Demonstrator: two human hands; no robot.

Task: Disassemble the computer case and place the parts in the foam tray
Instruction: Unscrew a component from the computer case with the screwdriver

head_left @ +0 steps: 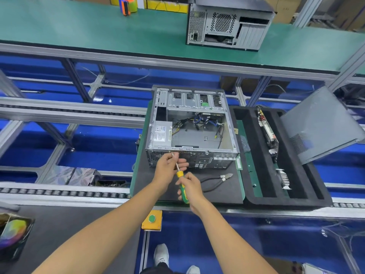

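An open grey computer case (pixel 189 125) lies on its side on a dark mat, with its power supply (pixel 162 133) and loose cables inside. My right hand (pixel 190 189) grips the green-and-yellow handle of a screwdriver (pixel 182 186) whose shaft points up at the case's rear panel. My left hand (pixel 169 165) pinches the shaft near its tip, against the rear panel. To the right lies the black foam tray (pixel 296 196), with a circuit card (pixel 267 131) and a finned part (pixel 284 178) standing in its slots.
The grey side panel (pixel 324 123) leans on the tray's far right edge. Pliers (pixel 217 180) lie on the mat (pixel 217 192) right of my hands. A second case (pixel 227 26) stands on the green bench behind. A yellow button box (pixel 152 220) sits below the conveyor rail.
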